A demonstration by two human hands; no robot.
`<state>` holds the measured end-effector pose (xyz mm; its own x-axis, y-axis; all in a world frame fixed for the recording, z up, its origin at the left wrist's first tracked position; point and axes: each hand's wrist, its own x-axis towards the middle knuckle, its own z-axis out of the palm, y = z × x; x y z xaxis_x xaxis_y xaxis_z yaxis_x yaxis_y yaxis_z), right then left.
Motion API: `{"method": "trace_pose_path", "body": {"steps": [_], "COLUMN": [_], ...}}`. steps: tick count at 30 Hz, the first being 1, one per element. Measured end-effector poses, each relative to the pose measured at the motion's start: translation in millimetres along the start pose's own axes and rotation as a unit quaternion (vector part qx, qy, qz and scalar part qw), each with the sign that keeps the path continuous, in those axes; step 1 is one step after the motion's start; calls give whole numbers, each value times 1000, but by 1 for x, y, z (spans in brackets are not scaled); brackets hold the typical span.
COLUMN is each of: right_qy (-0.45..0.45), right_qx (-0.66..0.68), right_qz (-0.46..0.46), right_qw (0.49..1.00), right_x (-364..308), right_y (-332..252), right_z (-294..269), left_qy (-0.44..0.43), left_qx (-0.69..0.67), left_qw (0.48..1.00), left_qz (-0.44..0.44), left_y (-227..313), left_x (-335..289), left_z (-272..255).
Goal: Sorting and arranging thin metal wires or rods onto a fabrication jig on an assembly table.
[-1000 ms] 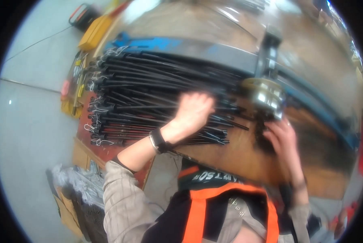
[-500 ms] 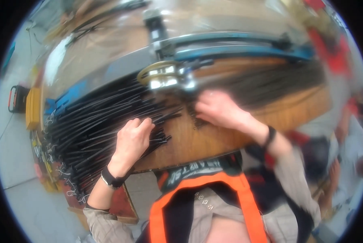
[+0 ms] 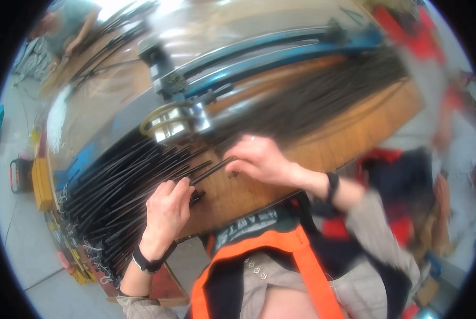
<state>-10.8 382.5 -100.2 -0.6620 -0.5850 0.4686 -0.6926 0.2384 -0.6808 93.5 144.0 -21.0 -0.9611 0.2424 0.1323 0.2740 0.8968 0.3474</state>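
"Quick — hands? Clock read across the whole view."
"Left hand at 8 o'clock, fingers curled closed on one end of a thin black rod. Right hand just off centre toward 3, thumb and fingers pinching the rod's other end."
"So where's the rod?"
"Between the hands, just off centre toward 8, tilted — up toward 2 o'clock. Sits over the wooden surface."
"Around it?"
"Bundle of black rods at 9, fanned, just beyond the left hand; white loops at its far ends, toward 8. Metal fixture with a brass-coloured ring at 10, near both hands, neither touching it."
"Further out?"
"Blue rail at 12 to 1. Blurred dark pile at 2, can't separate pieces. Yellow box far out at 9. Co-worker past 10, well apart."
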Motion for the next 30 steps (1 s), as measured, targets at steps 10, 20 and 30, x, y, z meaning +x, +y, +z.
{"method": "trace_pose_path", "body": {"steps": [10, 20, 30], "right_qy": [14, 149, 168], "right_qx": [-163, -139, -200], "right_qz": [-235, -158, -54], "right_qw": [958, 966, 964], "right_x": [-8, 7, -10], "right_y": [10, 50, 136], "right_z": [-18, -84, -193], "left_qy": [-207, -64, -27], "left_qx": [-12, 62, 133], "left_qw": [978, 990, 949], "left_qz": [-32, 110, 286], "left_y": [11, 45, 65], "left_x": [13, 89, 199], "left_z": [-25, -49, -37]}}
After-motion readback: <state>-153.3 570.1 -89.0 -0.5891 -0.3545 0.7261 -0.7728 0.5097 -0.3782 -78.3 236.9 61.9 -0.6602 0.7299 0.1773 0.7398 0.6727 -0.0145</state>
